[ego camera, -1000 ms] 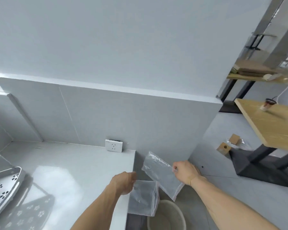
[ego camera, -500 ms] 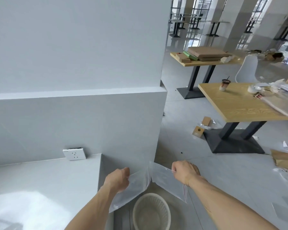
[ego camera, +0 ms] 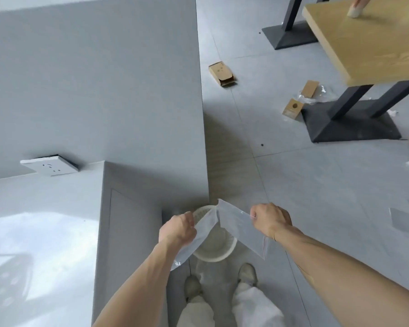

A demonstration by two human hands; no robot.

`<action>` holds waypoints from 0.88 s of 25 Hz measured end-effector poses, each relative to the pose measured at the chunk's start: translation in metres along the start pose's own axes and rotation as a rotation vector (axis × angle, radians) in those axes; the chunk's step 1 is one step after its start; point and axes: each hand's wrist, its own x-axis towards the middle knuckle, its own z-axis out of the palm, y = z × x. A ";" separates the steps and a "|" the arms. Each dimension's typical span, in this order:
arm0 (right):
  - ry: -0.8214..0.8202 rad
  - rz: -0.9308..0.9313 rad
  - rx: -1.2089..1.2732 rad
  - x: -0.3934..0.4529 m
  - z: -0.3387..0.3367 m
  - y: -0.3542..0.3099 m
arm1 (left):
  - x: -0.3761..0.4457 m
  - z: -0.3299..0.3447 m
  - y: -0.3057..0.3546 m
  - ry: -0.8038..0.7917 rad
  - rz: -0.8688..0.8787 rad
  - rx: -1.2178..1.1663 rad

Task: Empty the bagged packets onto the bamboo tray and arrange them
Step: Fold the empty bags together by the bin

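Two clear empty bags hang over the white waste basket (ego camera: 214,252) on the floor. The left bag (ego camera: 194,239) slants down-left, pinched by the left hand (ego camera: 176,230). The right bag (ego camera: 240,228) slants down-right, pinched by the right hand (ego camera: 270,219).

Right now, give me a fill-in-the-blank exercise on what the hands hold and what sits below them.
1. Each hand, left hand and right hand, grips a clear plastic ____.
2. Straight below the hands stands a white ____ on the floor.
3. The wall socket sits above the grey ____.
4. Small cardboard boxes lie on the ____.

Missing words: bag; basket; counter; floor
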 end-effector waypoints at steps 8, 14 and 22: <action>-0.126 -0.049 -0.002 0.101 0.124 0.007 | 0.089 0.129 -0.026 -0.088 -0.166 -0.089; -0.195 -0.056 0.009 0.187 0.245 0.006 | 0.178 0.237 -0.060 -0.162 -0.297 -0.183; -0.173 -0.206 -0.155 0.293 0.338 -0.020 | 0.289 0.322 -0.094 -0.210 -0.323 -0.128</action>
